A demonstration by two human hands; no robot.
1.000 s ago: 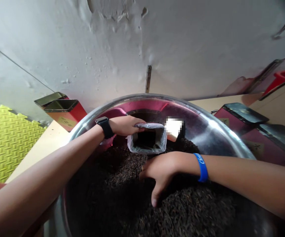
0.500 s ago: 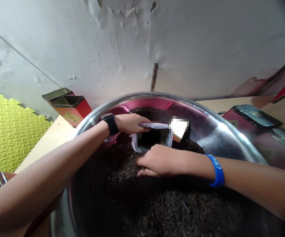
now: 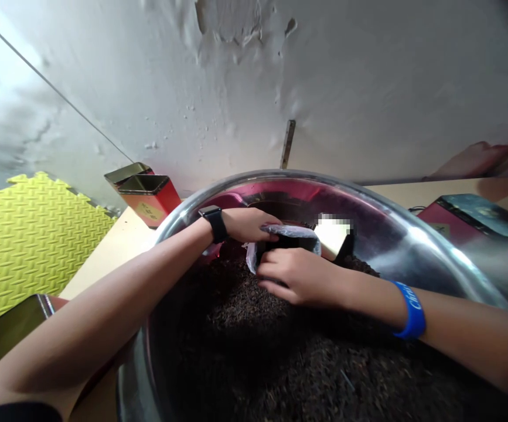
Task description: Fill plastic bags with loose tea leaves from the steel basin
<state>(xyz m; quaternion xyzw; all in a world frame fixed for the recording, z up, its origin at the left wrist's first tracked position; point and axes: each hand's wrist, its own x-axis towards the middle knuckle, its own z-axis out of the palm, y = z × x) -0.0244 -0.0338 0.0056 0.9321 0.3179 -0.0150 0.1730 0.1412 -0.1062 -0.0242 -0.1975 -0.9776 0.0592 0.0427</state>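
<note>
My left hand (image 3: 249,224), wearing a black watch on its wrist, is closed on the far left rim of a clear plastic bag (image 3: 306,232), its mouth open and dark inside. My right hand (image 3: 295,275), with a blue wristband behind it, is at the near edge of the bag's mouth. Its fingers are curled, and what they hold, if anything, is hidden. Both hands are inside a large metal basin (image 3: 416,234). Dark, loose, dried leaves (image 3: 240,308) that look like tea lie in it below the hands. The bag sits among them at the far side.
A bright, partly blurred-out pale object (image 3: 333,237) stands right of the bag. Red tins (image 3: 159,202) with open tops stand left of the basin, and another tin (image 3: 469,220) is on the right. Yellow foam matting (image 3: 38,246) lies at left. A peeling wall (image 3: 345,88) rises behind.
My right hand has moved up from just above the leaves to the bag's near rim. My left hand keeps its hold on the bag. The whole view has shifted slightly.
</note>
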